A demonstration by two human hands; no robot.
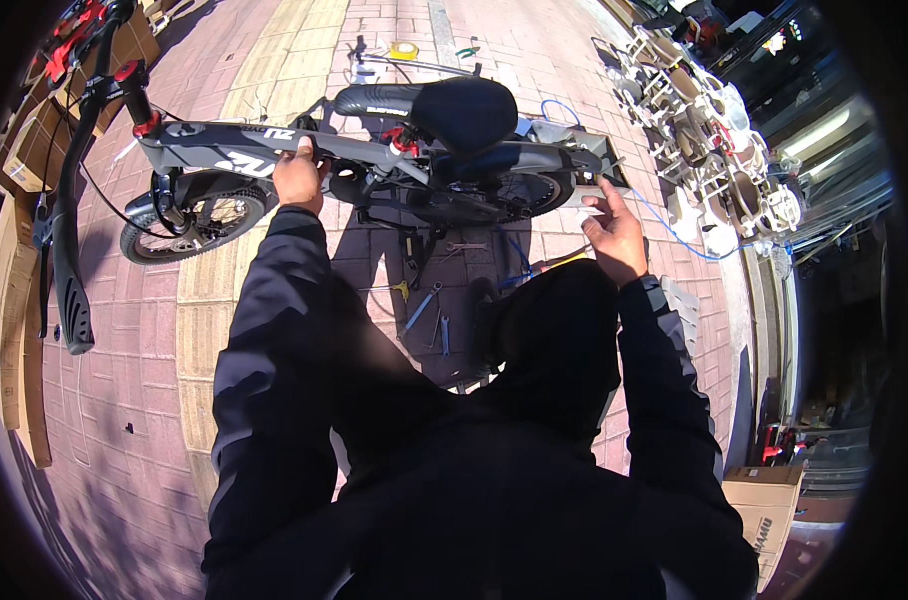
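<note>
A small grey bicycle (364, 148) with a black saddle (464, 112) stands in front of me, its handlebar to the left. My left hand (300, 180) grips the bicycle's main tube, thumb laid over the top and the other fingers partly hidden behind it. At the back end, my right hand (616, 235) is raised beside the rear mudguard (574, 158). Its index finger reaches up to the mudguard's tip, and the thumb stands apart. I see nothing held in it; whether the fingertip touches is unclear. The rear wheel (544, 192) is partly hidden by the frame.
Wrenches (420, 310) and other tools lie on the paving between my legs. Beyond the bicycle are a yellow tape roll (404, 50) and green-handled pliers (467, 52). A blue hose (664, 225) runs along the right, near stacked white chairs (719, 170). Cardboard boxes (12, 300) line the left.
</note>
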